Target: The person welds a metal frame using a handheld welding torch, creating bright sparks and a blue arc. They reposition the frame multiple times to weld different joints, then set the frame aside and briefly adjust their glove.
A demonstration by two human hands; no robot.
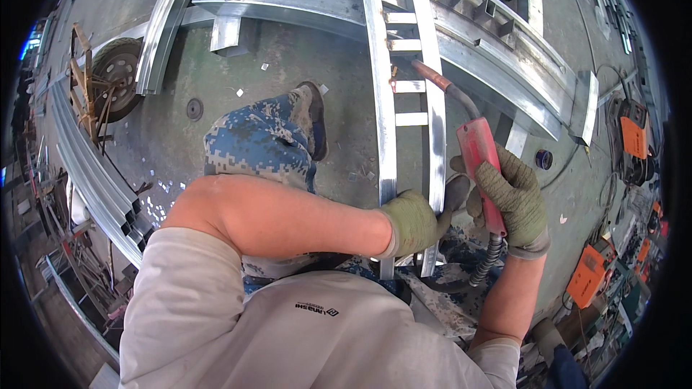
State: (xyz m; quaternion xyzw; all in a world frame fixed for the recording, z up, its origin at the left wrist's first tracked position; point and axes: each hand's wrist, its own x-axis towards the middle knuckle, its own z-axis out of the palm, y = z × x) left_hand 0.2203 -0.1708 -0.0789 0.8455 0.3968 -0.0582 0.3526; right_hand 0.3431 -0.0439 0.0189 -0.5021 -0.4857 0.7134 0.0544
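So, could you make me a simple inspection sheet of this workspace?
Surface: grey-green floor, stained.
Job's things: welding torch, nozzle near the rungs of a ladder-like metal frame; contact unclear.
Clutter: small pale scraps and a dark disc on the floor.
Hands: gloved; right hand grips the torch, left hand lies on the frame, grip unclear.
Cables: ribbed sleeve at the torch's lower end.
Surroundings: metal profiles, wheel at left, orange machines at right.
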